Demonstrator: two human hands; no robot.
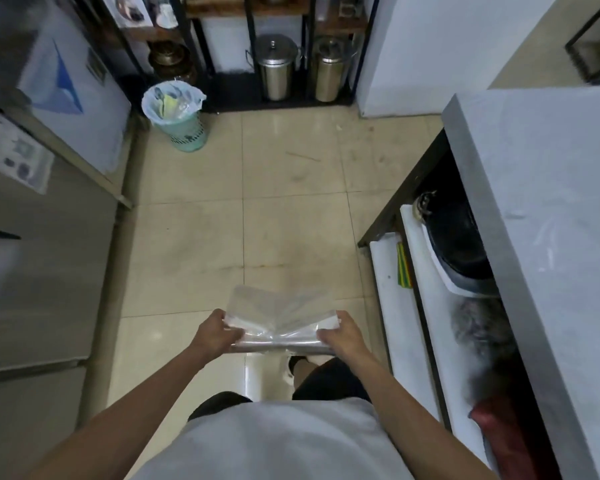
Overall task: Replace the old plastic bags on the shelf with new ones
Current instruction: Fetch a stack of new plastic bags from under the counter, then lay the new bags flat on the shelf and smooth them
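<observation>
You have one head-worn wide-angle view, looking steeply down and forward: your own torso nearest, tiled floor (291, 209) mid-frame, shelving (250, 46) far, counter (551, 202) close right.

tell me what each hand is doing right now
Left hand: closed on the clear folded plastic bag.
Right hand: closed on the same bag.

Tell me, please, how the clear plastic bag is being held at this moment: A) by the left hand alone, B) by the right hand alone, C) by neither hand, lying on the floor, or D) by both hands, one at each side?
D: the left hand grips one side of the clear plastic bag and the right hand grips the other, holding it spread above the floor tiles.
</observation>
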